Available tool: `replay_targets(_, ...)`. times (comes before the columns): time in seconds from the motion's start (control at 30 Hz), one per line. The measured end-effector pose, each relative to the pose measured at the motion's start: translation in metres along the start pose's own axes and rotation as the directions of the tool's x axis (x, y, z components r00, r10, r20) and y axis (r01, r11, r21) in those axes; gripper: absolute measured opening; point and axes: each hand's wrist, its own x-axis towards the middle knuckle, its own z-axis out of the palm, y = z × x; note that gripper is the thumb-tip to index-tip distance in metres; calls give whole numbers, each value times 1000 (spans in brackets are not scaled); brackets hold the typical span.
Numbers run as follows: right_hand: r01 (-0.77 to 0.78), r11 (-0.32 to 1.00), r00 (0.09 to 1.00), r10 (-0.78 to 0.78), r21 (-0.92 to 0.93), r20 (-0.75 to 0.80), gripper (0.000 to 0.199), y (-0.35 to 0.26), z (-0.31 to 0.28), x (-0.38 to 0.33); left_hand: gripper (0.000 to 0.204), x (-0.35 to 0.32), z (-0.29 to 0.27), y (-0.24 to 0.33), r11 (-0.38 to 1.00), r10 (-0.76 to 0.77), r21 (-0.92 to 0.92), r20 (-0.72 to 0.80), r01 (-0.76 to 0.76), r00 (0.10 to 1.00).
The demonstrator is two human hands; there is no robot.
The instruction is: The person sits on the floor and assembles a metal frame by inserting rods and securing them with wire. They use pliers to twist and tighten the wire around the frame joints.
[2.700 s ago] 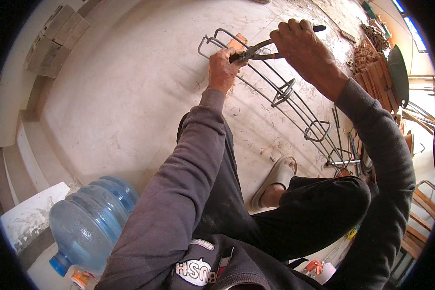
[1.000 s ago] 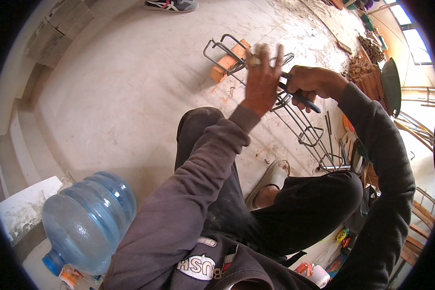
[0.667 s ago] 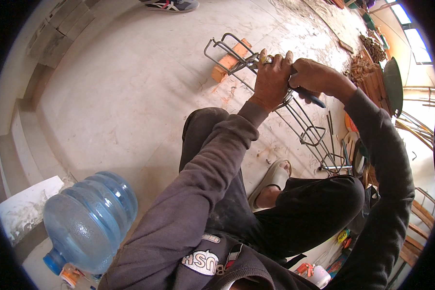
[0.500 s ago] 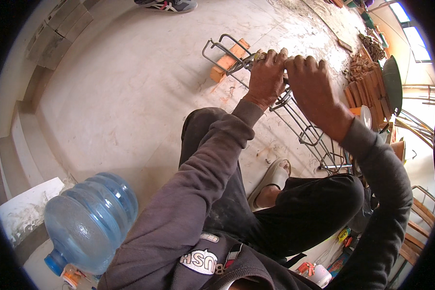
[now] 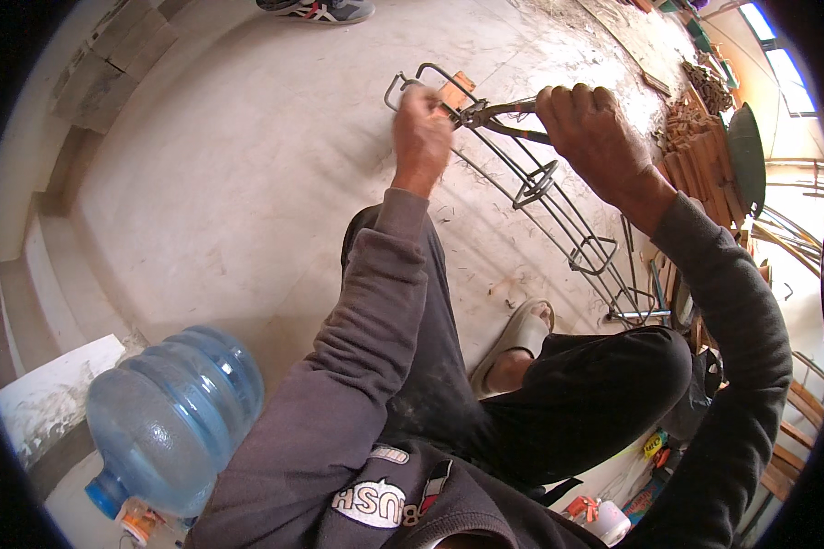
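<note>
A long cage of bent steel bars [image 5: 531, 183] slopes from the upper middle down to the right, its far end resting over an orange block [image 5: 456, 90]. My right hand [image 5: 595, 146] is closed around the handle ends of a pair of pincers [image 5: 499, 114], whose two handles stand apart. The pincers' head lies at the bars near the cage's far end. Just left of that head, my left hand [image 5: 421, 137] is curled closed at the bars, slightly blurred. What its fingers hold is hidden.
A big blue water jug [image 5: 174, 416] lies at my left. My sandalled foot [image 5: 515, 348] is beside the cage. Stacked wooden pieces [image 5: 700, 174] and a dark green basin [image 5: 744, 160] stand at the right. Another person's shoe [image 5: 319, 11] shows at the top. Grey blocks [image 5: 110, 64] line the left wall.
My left hand has come off the pincers and moved left to the cage's far end. The pincers' handles now stand apart, and my right hand has barely moved.
</note>
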Motion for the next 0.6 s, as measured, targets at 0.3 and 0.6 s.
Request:
replay_targets(0.3,-58,966,985,14,251,174,25,5,-17,20,36,12,25,-49,974,-166,-148,56,173,985)
replay_targets(0.6,-354,650,868,-40,673,495,25,31,-17,33,34,5,30,-39,989,-114,-90,34,117,993)
